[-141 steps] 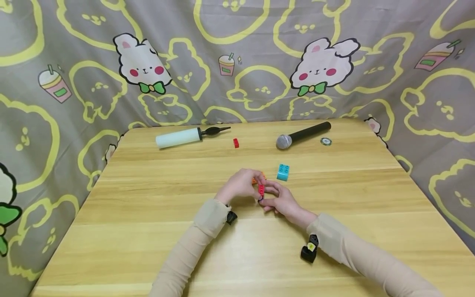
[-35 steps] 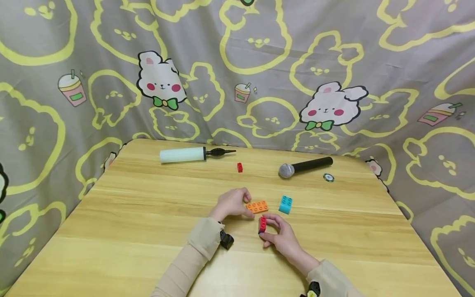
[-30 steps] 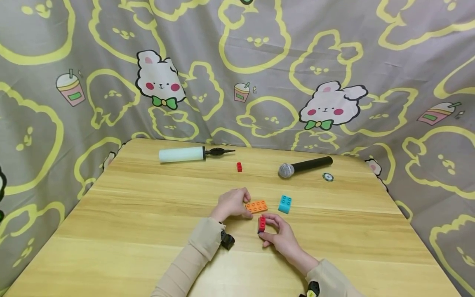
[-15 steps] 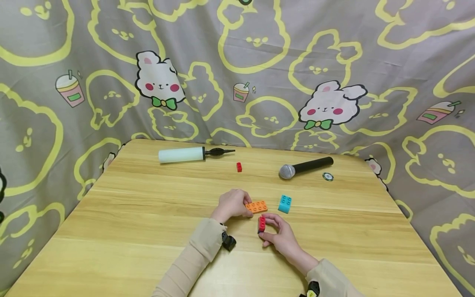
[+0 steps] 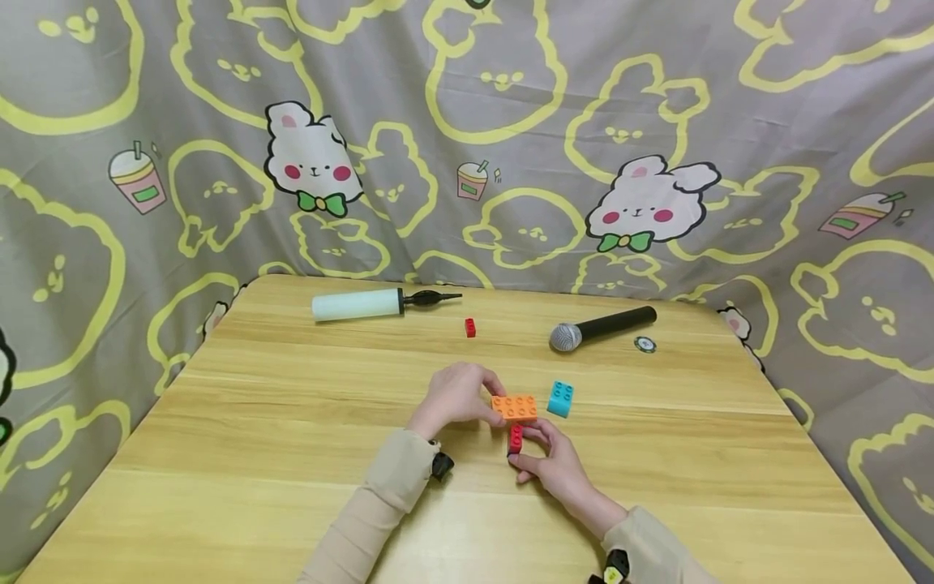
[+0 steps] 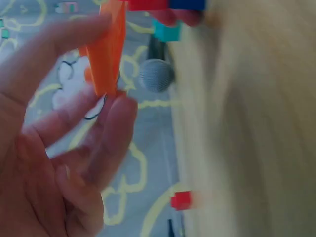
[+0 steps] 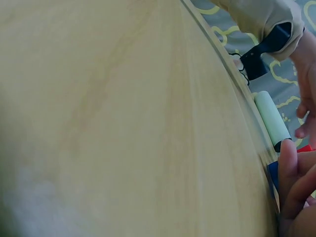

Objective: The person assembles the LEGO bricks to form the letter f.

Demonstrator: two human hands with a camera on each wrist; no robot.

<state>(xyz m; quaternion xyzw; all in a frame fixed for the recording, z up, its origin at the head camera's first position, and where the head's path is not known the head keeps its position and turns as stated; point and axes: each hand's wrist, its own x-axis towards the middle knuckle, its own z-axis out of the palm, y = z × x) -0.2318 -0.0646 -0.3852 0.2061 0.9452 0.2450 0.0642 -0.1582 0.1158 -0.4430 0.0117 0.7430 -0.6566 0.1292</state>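
Left grip pinching orange brick, right grip holding red brick atop blue brick

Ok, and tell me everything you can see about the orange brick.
The orange brick is a rectangular, plastic-looking piece with two rows of four studs facing up. The left hand pinches it by one end, and the left wrist view shows it raised off the table. In the head view it appears just beyond the red block in the right hand, and left of the teal brick. Whether it touches the red block is unclear.
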